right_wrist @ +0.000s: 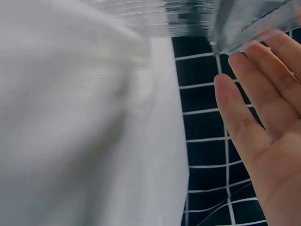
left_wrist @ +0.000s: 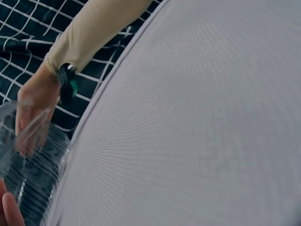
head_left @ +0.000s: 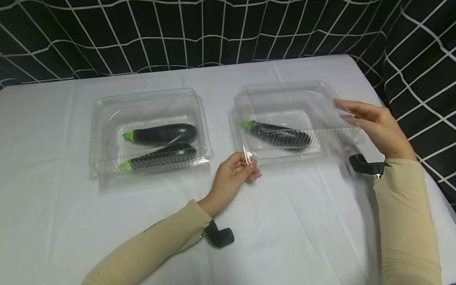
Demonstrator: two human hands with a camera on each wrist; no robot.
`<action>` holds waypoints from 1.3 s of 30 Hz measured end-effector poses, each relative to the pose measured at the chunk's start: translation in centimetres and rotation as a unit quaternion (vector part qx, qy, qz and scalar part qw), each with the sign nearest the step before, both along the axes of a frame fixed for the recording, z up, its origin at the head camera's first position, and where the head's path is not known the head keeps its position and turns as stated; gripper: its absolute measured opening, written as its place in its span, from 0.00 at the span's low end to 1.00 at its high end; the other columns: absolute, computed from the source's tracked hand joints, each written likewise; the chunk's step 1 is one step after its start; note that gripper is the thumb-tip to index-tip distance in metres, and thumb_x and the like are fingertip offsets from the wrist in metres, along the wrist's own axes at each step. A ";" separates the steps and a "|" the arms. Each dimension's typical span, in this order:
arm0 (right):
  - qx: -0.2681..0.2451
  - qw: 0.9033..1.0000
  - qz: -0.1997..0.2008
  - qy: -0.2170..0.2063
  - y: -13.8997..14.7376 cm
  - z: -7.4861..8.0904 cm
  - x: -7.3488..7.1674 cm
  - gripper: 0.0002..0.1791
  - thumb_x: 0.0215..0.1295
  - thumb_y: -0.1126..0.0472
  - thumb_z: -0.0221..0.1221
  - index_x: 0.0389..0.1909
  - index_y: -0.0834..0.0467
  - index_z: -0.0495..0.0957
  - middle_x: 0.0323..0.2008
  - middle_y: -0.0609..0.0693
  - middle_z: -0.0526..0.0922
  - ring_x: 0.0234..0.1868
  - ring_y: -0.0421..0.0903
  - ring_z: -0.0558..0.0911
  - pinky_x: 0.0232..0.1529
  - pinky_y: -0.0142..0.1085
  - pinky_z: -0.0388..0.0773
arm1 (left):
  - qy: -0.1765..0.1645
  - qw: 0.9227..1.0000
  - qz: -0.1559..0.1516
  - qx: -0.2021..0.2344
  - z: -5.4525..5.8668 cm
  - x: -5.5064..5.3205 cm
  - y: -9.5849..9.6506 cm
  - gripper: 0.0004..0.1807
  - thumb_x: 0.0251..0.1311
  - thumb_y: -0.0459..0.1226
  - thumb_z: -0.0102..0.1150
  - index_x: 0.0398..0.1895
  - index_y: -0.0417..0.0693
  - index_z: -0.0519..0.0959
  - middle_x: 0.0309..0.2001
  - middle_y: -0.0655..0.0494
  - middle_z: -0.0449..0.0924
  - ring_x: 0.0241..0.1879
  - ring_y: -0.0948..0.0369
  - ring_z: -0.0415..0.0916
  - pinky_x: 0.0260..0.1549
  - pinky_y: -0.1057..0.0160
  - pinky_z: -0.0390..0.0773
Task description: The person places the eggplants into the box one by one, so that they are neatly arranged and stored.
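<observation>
My left hand (head_left: 231,178) pinches the front left corner of a clear plastic clamshell box (head_left: 265,156) in the head view. The box's lid (head_left: 292,93) is tilted, partly raised over the base. At the lid's right edge my right hand (head_left: 377,124) touches the plastic with its fingertips. In the right wrist view, the fingers (right_wrist: 254,84) of that hand are nearly straight against the lid. Through the plastic shows a dark eggplant (head_left: 281,134) with a green stem end; whether a second lies there I cannot tell.
Left of it stands another clear clamshell box (head_left: 197,107), its lid down over two eggplants, a rear one (head_left: 164,133) and a front one (head_left: 164,156). A white cloth (head_left: 278,229) covers the table. White netting (head_left: 203,39) over dark fabric borders the back and right.
</observation>
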State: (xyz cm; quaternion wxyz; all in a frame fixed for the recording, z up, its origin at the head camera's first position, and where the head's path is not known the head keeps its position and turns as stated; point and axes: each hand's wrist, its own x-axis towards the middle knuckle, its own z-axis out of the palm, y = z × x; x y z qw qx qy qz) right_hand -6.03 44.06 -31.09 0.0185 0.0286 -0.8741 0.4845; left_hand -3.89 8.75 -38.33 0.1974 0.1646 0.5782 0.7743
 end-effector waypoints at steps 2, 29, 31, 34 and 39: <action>-0.051 0.999 0.017 0.008 0.0 -0.6 0.3 0.21 0.64 0.75 0.52 0.59 0.68 0.71 0.57 0.44 0.76 0.58 0.36 0.72 0.50 0.21 0.70 | 0.001 1.000 -0.001 -0.003 0.1 0.1 0.0 0.05 0.65 0.24 0.49 0.40 0.27 0.69 0.38 0.31 0.77 0.37 0.56 0.81 0.38 0.62 0.80; 0.094 0.981 -0.145 0.094 -2.7 -2.2 2.4 0.16 0.64 0.69 0.57 0.51 0.68 0.78 0.44 0.31 0.77 0.44 0.27 0.75 0.47 0.19 0.69 | -0.060 0.998 0.006 -0.032 1.4 -0.2 -0.3 0.08 0.67 0.32 0.48 0.30 0.37 0.70 0.36 0.32 0.80 0.32 0.60 0.81 0.39 0.60 0.80; 0.108 0.979 -0.146 0.095 -2.8 -2.2 2.9 0.15 0.64 0.68 0.56 0.50 0.69 0.78 0.43 0.29 0.76 0.43 0.26 0.75 0.48 0.19 0.69 | -0.062 0.997 0.009 -0.032 1.4 -0.2 -0.3 0.08 0.67 0.32 0.48 0.31 0.35 0.71 0.36 0.32 0.80 0.32 0.60 0.81 0.39 0.60 0.80; 0.103 0.981 -0.142 0.084 -2.8 -2.2 3.6 0.15 0.64 0.68 0.55 0.51 0.67 0.78 0.43 0.29 0.76 0.43 0.27 0.75 0.49 0.19 0.68 | -0.065 0.997 0.013 -0.032 1.3 -0.1 -0.3 0.08 0.67 0.31 0.48 0.34 0.31 0.72 0.37 0.31 0.79 0.31 0.62 0.81 0.39 0.60 0.80; 0.065 0.988 -0.121 0.067 -2.7 -2.3 4.6 0.17 0.63 0.73 0.56 0.52 0.65 0.78 0.44 0.31 0.77 0.44 0.29 0.76 0.46 0.18 0.68 | -0.065 0.997 0.022 -0.025 1.2 -0.1 -0.3 0.09 0.68 0.31 0.48 0.37 0.28 0.71 0.37 0.30 0.79 0.31 0.63 0.81 0.38 0.60 0.81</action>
